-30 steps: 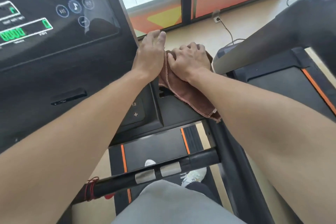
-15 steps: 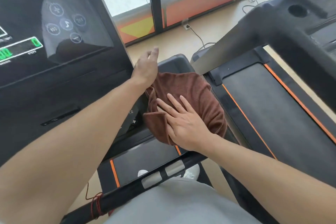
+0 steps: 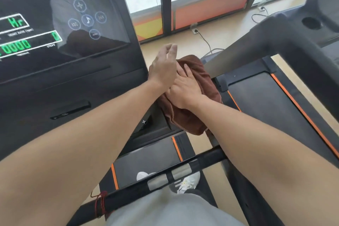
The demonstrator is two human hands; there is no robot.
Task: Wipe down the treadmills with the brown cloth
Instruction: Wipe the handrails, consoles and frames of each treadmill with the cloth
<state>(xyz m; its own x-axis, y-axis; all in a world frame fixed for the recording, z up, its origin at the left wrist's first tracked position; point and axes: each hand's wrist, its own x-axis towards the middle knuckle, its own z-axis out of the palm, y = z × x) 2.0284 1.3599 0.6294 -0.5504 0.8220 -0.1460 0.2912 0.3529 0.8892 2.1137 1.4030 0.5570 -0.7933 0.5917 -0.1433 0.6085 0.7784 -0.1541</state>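
Fingers of your right hand (image 3: 183, 88) lie flat, pressing the cloth (image 3: 201, 79) onto the treadmill (image 3: 119, 82) console's right edge; your left hand (image 3: 163, 68) hovers above, relaxed, holding nothing.

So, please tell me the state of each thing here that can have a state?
brown cloth: bunched, lying on the treadmill's side rail.
right hand: flat, pressing on the cloth.
left hand: fingers relaxed, over the right hand, holding nothing.
console display: lit, green digits showing.
wall plug: plugged in.
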